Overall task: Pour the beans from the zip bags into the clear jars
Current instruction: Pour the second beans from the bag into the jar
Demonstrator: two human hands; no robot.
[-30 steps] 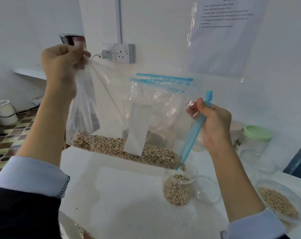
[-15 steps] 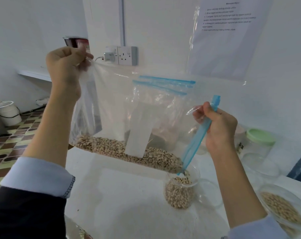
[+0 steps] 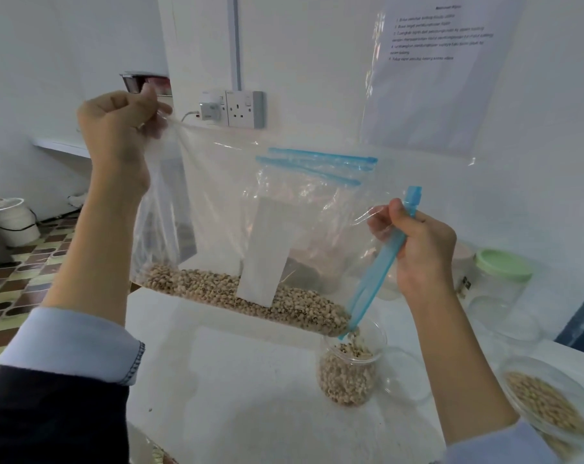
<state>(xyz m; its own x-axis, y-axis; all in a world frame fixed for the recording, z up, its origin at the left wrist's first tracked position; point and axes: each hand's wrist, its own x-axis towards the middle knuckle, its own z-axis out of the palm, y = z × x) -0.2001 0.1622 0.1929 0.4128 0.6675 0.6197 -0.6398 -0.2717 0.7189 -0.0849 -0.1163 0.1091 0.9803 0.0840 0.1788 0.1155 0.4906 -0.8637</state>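
Our right hand point(image 3: 421, 252) pinches the blue zip strip point(image 3: 381, 266) at the open mouth of the zip bag point(image 3: 250, 209), and the mouth's low corner hangs straight below that hand, just over the rim of the clear jar point(image 3: 349, 373) on the worktop point(image 3: 237, 390). Our left hand point(image 3: 116, 128), up and well away on the far side, grips the bag's closed corner in a fist. The beans point(image 3: 250, 296) lie in a long band sloping down from under the left hand toward the right. We judge that raising the left corner further feeds the stream.
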